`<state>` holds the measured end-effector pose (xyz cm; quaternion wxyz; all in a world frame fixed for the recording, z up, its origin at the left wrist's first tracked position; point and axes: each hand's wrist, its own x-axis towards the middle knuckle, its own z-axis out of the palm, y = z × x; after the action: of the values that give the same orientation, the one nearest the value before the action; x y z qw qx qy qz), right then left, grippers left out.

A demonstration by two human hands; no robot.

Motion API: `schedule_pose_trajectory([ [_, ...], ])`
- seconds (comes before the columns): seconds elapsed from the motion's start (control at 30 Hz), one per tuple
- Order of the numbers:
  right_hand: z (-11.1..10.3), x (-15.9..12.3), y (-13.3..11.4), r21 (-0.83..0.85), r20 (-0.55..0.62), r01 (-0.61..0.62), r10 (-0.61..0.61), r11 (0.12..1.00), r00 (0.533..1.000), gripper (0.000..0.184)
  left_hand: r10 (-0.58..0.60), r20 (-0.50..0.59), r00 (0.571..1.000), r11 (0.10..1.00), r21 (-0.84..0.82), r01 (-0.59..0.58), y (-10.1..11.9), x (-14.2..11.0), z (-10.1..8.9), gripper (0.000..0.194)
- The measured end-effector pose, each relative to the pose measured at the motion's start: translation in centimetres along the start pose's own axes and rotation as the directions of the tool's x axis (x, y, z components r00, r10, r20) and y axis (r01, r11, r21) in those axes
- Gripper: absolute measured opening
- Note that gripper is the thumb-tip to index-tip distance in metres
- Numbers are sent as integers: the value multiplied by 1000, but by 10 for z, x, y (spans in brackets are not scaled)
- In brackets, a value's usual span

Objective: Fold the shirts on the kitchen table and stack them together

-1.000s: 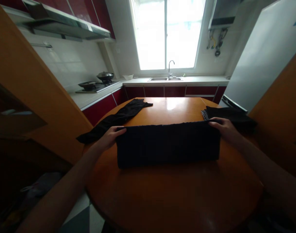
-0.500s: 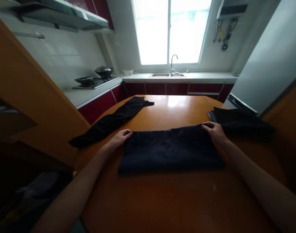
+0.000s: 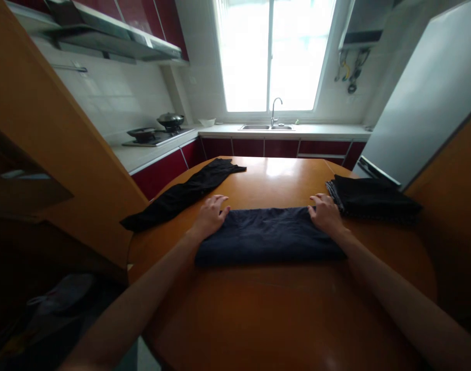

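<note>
A folded dark navy cloth garment (image 3: 272,239) lies flat on the wooden table (image 3: 274,314), its long side running left to right. My left hand (image 3: 211,214) rests at its far left corner, fingers apart. At the far right corner, my right hand (image 3: 323,211) lies with fingers spread and the thumb on the cloth. Neither hand grips the fabric. Beyond my left hand, black trousers (image 3: 185,193) stretch along the left side of the table. A stack of folded black clothes (image 3: 374,196) sits to the right of my right hand.
Behind the table runs a white counter with a sink (image 3: 258,127) and a tap (image 3: 274,111) under the window. A pot (image 3: 170,120) and a pan (image 3: 141,134) stand on the stove at left. A fridge (image 3: 424,98) stands at right, an orange wooden panel (image 3: 61,139) at left.
The navy garment, earlier held up by its top edge, has been laid down on the table. Both hands have let go of its corners and opened, moving inward.
</note>
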<state>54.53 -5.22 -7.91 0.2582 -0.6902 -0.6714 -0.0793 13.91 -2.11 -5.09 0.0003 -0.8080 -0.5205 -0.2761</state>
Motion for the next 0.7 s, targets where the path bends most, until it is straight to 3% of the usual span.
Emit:
schedule_pose_trajectory([
  [0.07, 0, 2, -12, 25, 6, 73, -73, 997, 997, 41, 111, 112, 988, 992, -79, -102, 25, 0, 5, 41],
  [0.13, 4, 8, -11, 71, 55, 24, -28, 997, 998, 40, 145, 158, 977, 984, -130, -125, 31, 3, 9, 40],
  [0.23, 14, 17, 15, 159, 144, -176, 154, 971, 978, 36, -51, 103, 993, 996, -65, 58, 1, 9, 9, 40],
  [0.3, 19, 20, 37, 210, 177, -253, 217, 944, 960, 33, -275, 91, 957, 960, -32, 278, -33, 12, 7, 39],
  [0.37, 23, 21, 53, 250, 194, -271, 226, 929, 955, 30, -379, 163, 911, 918, -57, 392, -63, 12, 7, 39],
  [0.5, 24, 24, 63, 341, 200, -291, 233, 894, 952, 23, -357, 252, 900, 882, -226, 413, -86, 11, 10, 45],
  [0.6, 20, 27, 61, 383, 169, -295, 248, 875, 954, 24, -347, 199, 916, 861, -319, 395, -80, 11, 11, 45],
  [0.7, 18, 28, 60, 381, 128, -303, 275, 873, 953, 28, -336, 160, 928, 884, -285, 370, -73, 12, 14, 39],
])
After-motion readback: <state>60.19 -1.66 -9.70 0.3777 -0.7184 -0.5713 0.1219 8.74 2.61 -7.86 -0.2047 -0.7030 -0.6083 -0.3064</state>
